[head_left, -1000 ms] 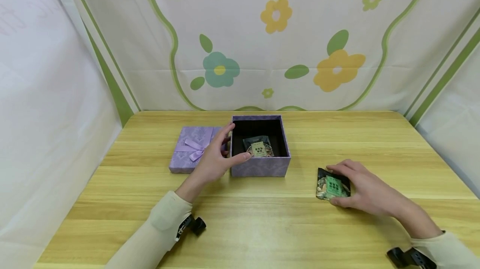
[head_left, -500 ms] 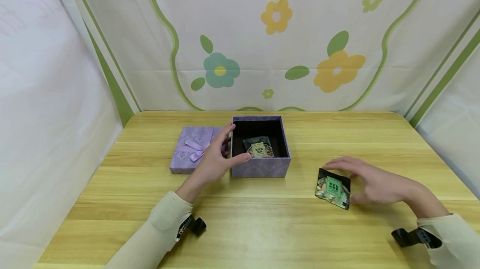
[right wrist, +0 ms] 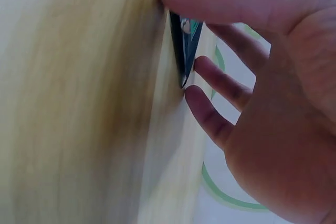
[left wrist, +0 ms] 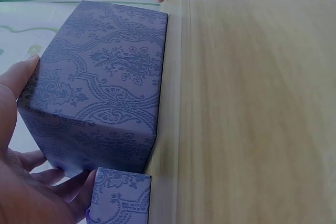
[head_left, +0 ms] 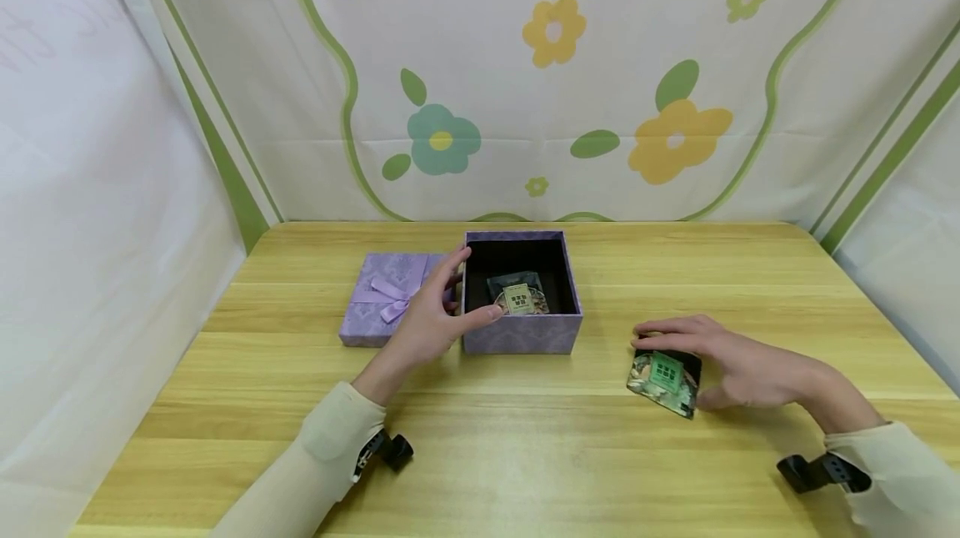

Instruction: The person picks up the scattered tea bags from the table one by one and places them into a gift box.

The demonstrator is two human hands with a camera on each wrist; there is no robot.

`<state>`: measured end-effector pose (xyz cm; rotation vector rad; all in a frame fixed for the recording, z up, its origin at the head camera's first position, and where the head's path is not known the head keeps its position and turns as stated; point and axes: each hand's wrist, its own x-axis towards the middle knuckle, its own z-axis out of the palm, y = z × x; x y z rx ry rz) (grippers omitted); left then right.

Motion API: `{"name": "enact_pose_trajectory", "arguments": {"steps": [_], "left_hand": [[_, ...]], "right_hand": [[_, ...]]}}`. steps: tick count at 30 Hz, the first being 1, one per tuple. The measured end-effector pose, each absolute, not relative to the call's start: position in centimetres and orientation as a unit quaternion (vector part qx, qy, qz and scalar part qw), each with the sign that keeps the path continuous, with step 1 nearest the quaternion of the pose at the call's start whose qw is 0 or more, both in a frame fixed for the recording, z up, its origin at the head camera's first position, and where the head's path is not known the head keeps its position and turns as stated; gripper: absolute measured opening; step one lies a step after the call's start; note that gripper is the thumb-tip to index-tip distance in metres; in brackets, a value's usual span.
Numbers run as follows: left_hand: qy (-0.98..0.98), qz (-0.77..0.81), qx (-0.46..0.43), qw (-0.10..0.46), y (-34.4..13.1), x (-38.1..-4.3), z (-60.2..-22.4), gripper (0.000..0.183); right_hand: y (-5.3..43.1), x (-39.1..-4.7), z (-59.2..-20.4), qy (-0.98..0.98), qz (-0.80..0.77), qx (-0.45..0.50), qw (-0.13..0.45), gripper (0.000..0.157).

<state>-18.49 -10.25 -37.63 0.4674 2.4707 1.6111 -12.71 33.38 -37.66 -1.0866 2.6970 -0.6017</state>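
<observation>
In the head view my left hand (head_left: 435, 313) holds the left side of an open purple patterned gift box (head_left: 519, 334), thumb over the front edge. The left wrist view shows its fingers spread along the box wall (left wrist: 105, 61). Inside the box's black interior lies a dark food packet (head_left: 517, 296) with a pale label. To the right, my right hand (head_left: 750, 367) pinches a black packet with a green label (head_left: 663, 379), fingers at its far edge and thumb at its right side. In the right wrist view only a narrow part of this packet (right wrist: 181, 51) shows past the thumb.
A purple lid (head_left: 375, 296) with a ribbon bow lies left of the box, partly behind my left hand. Everything rests on a wooden table (head_left: 525, 455). A flower-printed white cloth (head_left: 487, 62) hangs behind it.
My right hand has shifted its hold on the green-labelled packet, its fingers now further over the far edge. The packet has turned and tilted slightly. My left hand and the box stay put.
</observation>
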Motion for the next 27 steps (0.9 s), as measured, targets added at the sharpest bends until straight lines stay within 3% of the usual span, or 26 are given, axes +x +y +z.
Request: {"name": "enact_pose_trajectory", "arguments": {"steps": [13,19,27], "left_hand": [[0.821,0.543,0.158,0.079,-10.18,-18.46,-37.55,0.098],[0.817,0.549,0.155,0.086,-10.12,-18.47,-37.48,0.099],[0.819,0.546,0.156,0.086,-10.20,-18.44,-37.50,0.099]], "right_hand": [[32.56,-12.95,-37.95,0.934,-0.208,-0.272,0.102,0.087],[32.65,-12.78,-38.07,0.935,-0.207,-0.268,0.103,0.091],[32.46,-12.52,-38.19,0.938,-0.190,-0.280,0.076,0.083]]}}
